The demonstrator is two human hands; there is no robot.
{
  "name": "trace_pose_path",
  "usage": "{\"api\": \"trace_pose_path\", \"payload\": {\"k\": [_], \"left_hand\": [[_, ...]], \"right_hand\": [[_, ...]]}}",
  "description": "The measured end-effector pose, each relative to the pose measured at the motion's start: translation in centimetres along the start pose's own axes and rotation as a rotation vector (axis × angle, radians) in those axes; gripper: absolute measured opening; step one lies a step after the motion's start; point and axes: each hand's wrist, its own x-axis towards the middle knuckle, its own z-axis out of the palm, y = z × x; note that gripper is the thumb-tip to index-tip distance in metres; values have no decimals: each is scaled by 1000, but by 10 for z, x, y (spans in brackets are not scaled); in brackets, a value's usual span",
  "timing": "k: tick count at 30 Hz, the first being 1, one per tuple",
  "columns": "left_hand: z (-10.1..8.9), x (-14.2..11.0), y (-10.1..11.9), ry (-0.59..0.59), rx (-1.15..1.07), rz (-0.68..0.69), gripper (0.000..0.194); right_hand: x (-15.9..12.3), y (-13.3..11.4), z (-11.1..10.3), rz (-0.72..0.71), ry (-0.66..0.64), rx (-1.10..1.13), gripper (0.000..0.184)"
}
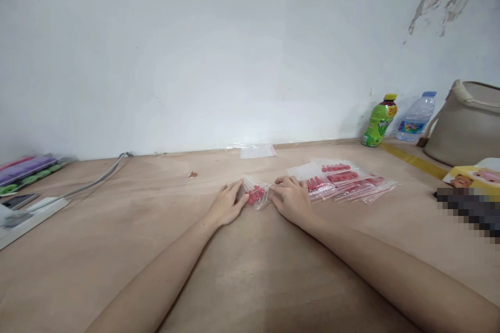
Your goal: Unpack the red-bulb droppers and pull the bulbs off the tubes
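A small clear plastic bag (258, 199) with several red pieces in it lies on the table between my two hands. At its left edge, my left hand (228, 202) pinches the plastic between thumb and fingers. The opposite edge is gripped by the fingertips of my right hand (291, 196). The bag's plastic looks creased and pulled between them. Just beyond my right hand lies an overlapping pile of similar clear bags (344, 179), also holding red pieces. What exactly the red pieces are is too small to tell.
A flat clear bag (258, 151) lies by the wall. At the back right stand a green drink bottle (379, 120), a water bottle (416, 117) and a beige basket (464, 125). On the left are a grey cable (97, 181), a phone (19, 201) and packs of coloured pieces (31, 171).
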Motion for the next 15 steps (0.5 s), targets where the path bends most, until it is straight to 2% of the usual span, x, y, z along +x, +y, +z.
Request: {"api": "trace_pose_path", "payload": {"k": [2,6,9,11,13,15], "left_hand": [[0,-2,-1,-7,6,5,41],[-2,-12,7,71,-18,58,27],[-6,-18,12,87,-26,69,22],[-9,-21,14,86,-22,92,20],[-10,-21,15,101,-26,120,20],[-11,-19,15,109,-55,134,21]], "right_hand": [[1,0,-2,17,-13,-39,11],[4,4,-2,75,-96,-24,24],[6,9,-3,30,-179,153,24],[7,11,-3,-64,-191,304,20],[7,10,-1,-131,-184,419,26],[8,7,2,-101,-181,503,29]]}}
